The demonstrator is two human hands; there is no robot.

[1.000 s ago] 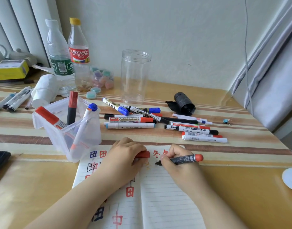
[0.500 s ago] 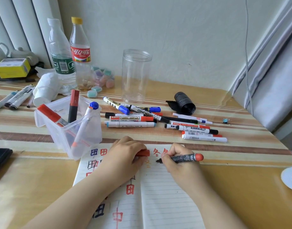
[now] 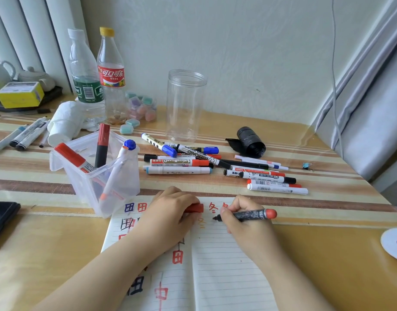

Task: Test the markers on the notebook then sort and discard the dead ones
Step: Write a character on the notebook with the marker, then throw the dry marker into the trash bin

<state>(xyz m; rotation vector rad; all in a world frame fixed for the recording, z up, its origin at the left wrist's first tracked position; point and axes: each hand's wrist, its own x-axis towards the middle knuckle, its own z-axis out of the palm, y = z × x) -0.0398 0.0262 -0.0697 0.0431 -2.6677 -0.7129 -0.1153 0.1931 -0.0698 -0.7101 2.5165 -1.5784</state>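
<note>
An open lined notebook (image 3: 226,265) lies at the table's near edge, with blue, black and red characters on it. My right hand (image 3: 244,223) grips a dark marker (image 3: 251,214) with an orange-red end, its black tip just above the right page. My left hand (image 3: 170,209) rests on the left page and holds the marker's red cap (image 3: 196,208). A pile of several markers (image 3: 215,167) lies beyond the notebook. A clear plastic bin (image 3: 98,173) at the left holds three markers.
A tall clear jar (image 3: 186,104) stands behind the pile, with two bottles (image 3: 98,77) and a tissue roll (image 3: 65,122) to its left. More markers (image 3: 24,135) lie at the far left. A black roll (image 3: 249,140) sits right of the pile; a dark device (image 3: 2,218) lies at the left edge.
Both hands stay almost in place. The marker tip has barely shifted over the right page.
</note>
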